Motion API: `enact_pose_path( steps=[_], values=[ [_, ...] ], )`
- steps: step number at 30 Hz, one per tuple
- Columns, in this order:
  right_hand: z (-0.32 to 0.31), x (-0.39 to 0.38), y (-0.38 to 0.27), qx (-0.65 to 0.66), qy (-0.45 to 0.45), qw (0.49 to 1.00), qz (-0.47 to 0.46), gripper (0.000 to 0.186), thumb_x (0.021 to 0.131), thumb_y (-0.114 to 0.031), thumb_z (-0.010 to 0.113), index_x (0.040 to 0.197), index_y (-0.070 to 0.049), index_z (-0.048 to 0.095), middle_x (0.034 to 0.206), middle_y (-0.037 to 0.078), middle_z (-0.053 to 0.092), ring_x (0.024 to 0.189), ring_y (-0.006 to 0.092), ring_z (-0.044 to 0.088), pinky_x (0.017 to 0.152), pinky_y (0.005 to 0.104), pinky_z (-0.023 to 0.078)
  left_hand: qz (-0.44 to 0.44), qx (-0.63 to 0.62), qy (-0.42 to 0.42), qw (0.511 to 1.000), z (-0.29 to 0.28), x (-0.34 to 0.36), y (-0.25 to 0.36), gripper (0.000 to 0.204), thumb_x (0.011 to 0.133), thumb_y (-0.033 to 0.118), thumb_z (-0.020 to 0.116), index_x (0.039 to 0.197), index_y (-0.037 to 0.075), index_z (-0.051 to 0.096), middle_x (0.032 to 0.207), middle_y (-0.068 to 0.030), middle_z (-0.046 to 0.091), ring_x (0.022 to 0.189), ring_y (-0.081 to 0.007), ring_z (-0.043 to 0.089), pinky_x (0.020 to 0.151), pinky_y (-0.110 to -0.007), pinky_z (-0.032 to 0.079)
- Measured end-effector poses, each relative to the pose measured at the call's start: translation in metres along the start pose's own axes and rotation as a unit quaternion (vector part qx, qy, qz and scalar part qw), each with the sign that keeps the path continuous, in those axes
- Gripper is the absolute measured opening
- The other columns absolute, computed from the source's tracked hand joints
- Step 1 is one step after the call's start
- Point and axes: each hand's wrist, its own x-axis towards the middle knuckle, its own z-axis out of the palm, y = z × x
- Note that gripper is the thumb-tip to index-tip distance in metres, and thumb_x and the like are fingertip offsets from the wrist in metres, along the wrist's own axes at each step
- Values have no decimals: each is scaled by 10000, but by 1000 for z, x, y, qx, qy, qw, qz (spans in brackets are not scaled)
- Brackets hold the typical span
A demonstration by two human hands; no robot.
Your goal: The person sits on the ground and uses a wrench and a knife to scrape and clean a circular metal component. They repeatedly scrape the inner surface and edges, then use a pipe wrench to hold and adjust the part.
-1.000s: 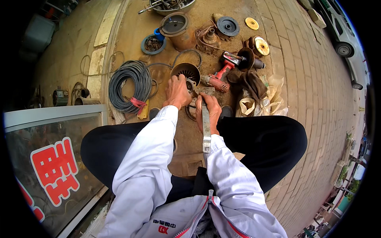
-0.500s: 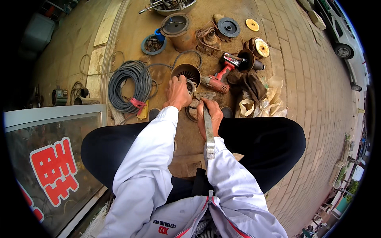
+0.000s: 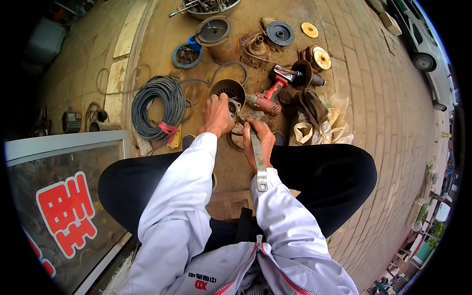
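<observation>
My left hand (image 3: pixel 218 114) is closed on a small round grey metal fitting (image 3: pixel 234 106) at the near side of a rusty cylindrical housing (image 3: pixel 227 85) with dark slots inside. My fingers hide part of the fitting. In my right hand (image 3: pixel 265 136) is a flat metal bar (image 3: pixel 259 164), its wider near end pierced by a hole and lying over my right sleeve. The far end of the bar points toward the fitting; I cannot tell if they touch. Just beyond my right hand lies a red cordless power tool (image 3: pixel 268 101).
A coil of dark cable (image 3: pixel 158 108) lies left. Farther off stand a rusty cylinder (image 3: pixel 220 42), a bowl of small parts (image 3: pixel 187 55) and a black disc (image 3: pixel 280 33). Cloth and sacks (image 3: pixel 322 118) lie right. A glass door (image 3: pixel 73 196) borders my left knee.
My right hand and the bar have tilted slightly, bringing the bar's far end closer to the fitting. My left hand keeps its grip. The whole view has shifted a little.
</observation>
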Motion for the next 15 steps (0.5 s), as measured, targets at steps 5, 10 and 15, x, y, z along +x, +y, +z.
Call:
enact_pose_path(
  steps=[5,10,15],
  values=[
    [-8,7,-1,9,0,999,34,182,889,-84,688,1012,40,739,908,226,721,841,329,726,806,375,558,-4,-10,8,1000,-1,2,2,609,747,76,787,1278,29,495,1334,-219,503,1307,-418,477,1049,-518,438],
    [-4,-7,8,11,19,1000,12,212,903,-120,685,1031,42,736,891,207,724,788,296,720,755,375,551,4,16,-6,1000,-2,0,1,614,740,63,777,1281,17,491,1334,-230,503,1295,-419,490,1053,-520,430],
    [-2,14,5,15,6,999,30,195,904,-108,678,1016,39,741,875,205,723,792,282,719,760,370,554,8,-4,10,1000,2,2,-5,601,744,58,761,1281,16,493,1321,-231,509,1289,-423,490,1044,-525,430]
  ],
)
